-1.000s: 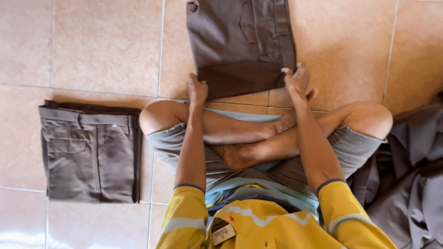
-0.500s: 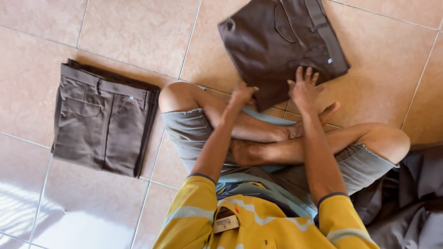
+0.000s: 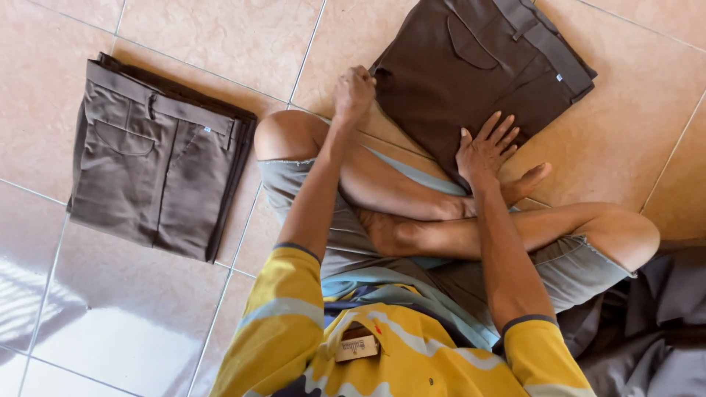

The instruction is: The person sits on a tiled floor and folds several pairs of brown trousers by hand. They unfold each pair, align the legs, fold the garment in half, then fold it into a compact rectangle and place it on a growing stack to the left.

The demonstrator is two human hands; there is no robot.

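Note:
I sit cross-legged on a tiled floor (image 3: 220, 37). Folded dark brown trousers (image 3: 471, 66) lie in front of my knees. My left hand (image 3: 354, 93) is closed on their near left corner. My right hand (image 3: 486, 149) lies flat on the fabric with its fingers spread, pressing on the near edge. To my left, a stack of folded grey-brown trousers (image 3: 158, 158) rests on the floor, a little away from my left knee.
A heap of loose grey cloth (image 3: 654, 323) lies at my right side, by my right knee. Bright sunlight falls on the tiles at the lower left.
The view has tilted and shifted. My left hand has closed on the corner of the brown trousers, and my right hand has spread flat on them.

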